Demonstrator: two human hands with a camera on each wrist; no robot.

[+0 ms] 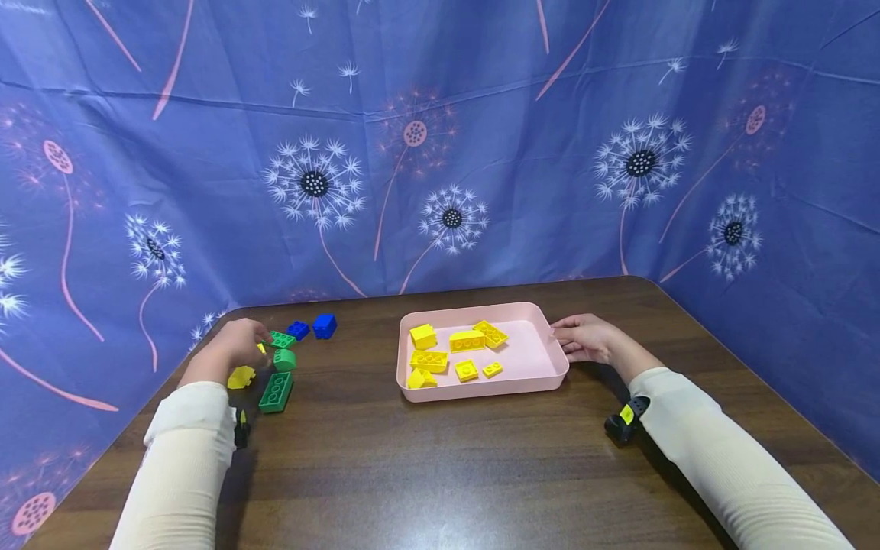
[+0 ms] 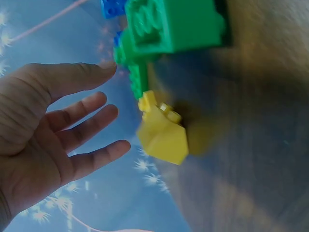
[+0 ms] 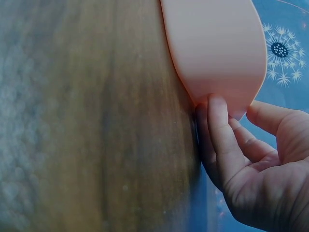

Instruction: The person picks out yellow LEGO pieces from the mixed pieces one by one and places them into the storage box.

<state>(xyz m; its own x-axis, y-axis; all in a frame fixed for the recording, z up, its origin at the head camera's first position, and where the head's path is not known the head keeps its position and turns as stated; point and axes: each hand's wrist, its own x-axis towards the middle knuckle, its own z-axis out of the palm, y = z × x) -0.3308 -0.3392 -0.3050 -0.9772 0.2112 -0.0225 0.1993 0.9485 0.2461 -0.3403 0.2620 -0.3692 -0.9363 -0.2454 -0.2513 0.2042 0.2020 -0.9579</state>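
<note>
My left hand [image 1: 237, 344] hovers over a loose group of toy building bricks at the table's left, thumb and fingers spread. In the left wrist view a yellow brick [image 2: 164, 137] lies just past the fingertips, and a large green brick [image 2: 188, 26] stands beyond the thumb. Under the hand in the head view, another yellow brick [image 1: 241, 376] shows partly. At the other side, my right hand [image 1: 587, 338] holds the right end of a pink tray [image 1: 525, 309]. In the right wrist view its thumb is at the rim and its fingers rest against the outer wall.
Several yellow bricks [image 1: 467, 341] lie inside the tray. Near the left hand are a long green brick [image 1: 276, 393], a rounded green brick [image 1: 284, 360] and two blue bricks [image 1: 325, 326]. A blue dandelion-print cloth [image 1: 440, 168] hangs behind the wooden table [image 1: 426, 466].
</note>
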